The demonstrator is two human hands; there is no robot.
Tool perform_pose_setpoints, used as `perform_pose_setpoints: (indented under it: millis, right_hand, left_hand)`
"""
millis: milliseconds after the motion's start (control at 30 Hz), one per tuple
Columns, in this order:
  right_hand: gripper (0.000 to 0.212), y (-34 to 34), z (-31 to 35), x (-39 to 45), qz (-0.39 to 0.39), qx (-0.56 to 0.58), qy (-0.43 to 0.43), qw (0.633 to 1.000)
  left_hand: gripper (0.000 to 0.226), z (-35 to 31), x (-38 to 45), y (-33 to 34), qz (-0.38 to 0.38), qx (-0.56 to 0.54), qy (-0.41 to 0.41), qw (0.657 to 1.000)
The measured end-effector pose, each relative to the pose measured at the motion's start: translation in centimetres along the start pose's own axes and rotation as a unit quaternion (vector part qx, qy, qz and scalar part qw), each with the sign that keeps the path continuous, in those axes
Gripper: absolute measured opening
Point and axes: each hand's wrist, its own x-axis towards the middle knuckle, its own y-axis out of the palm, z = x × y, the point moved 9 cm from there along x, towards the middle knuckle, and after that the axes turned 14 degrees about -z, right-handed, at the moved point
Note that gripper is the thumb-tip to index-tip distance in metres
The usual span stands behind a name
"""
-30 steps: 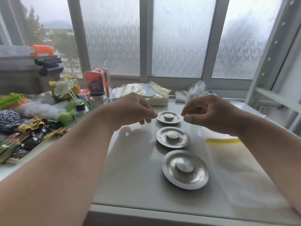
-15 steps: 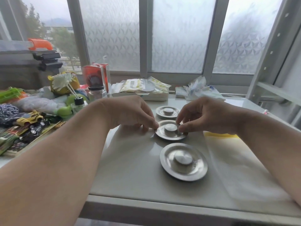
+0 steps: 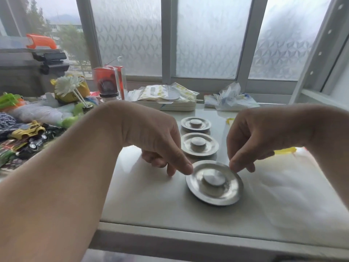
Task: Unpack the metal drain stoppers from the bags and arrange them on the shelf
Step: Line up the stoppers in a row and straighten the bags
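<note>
Pinching the near stopper [image 3: 214,183] by its rim, left hand [image 3: 158,142] and right hand [image 3: 253,140] risk knocking it crooked.

Left hand [image 3: 156,140] and right hand [image 3: 253,137] hang palm-down, fingertips pinched.
</note>
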Motion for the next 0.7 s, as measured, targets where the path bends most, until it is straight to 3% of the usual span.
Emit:
perform_pose_setpoints:
  millis: [167, 433, 500, 567, 633, 700]
  right_hand:
    - [0.014, 1.1, 0.5, 0.0, 0.02, -0.025, -0.012, 0.999]
    - [0.024, 1.5, 1.3, -0.3, 0.031, -0.032, -0.029, 0.999]
    - [0.03, -1.1, 0.9, -0.3, -0.045, 0.031, -0.028, 0.998]
    - [0.035, -6.7, -1.0, -0.5, -0.225, 0.077, -0.017, 0.971]
    - [0.02, -11.7, -4.0, -1.5, -0.387, 0.035, 0.011, 0.921]
    - [0.005, -12.9, -7.2, -1.4, -0.403, -0.073, 0.08, 0.909]
  left_hand:
    - [0.021, -0.1, 0.6, 0.0, 0.0, 0.011, 0.022, 1.0]
    - [0.021, 0.4, 0.4, -0.2, 0.013, -0.008, 0.021, 1.0]
    - [0.027, 0.7, 0.5, -0.6, -0.005, -0.039, 0.021, 0.999]
    - [0.034, 1.1, 1.2, -2.0, -0.082, -0.072, 0.034, 0.993]
    - [0.035, 1.2, 2.0, -4.0, -0.203, -0.083, 0.066, 0.973]
    - [0.029, 0.8, 2.4, -5.8, -0.312, -0.131, 0.089, 0.937]
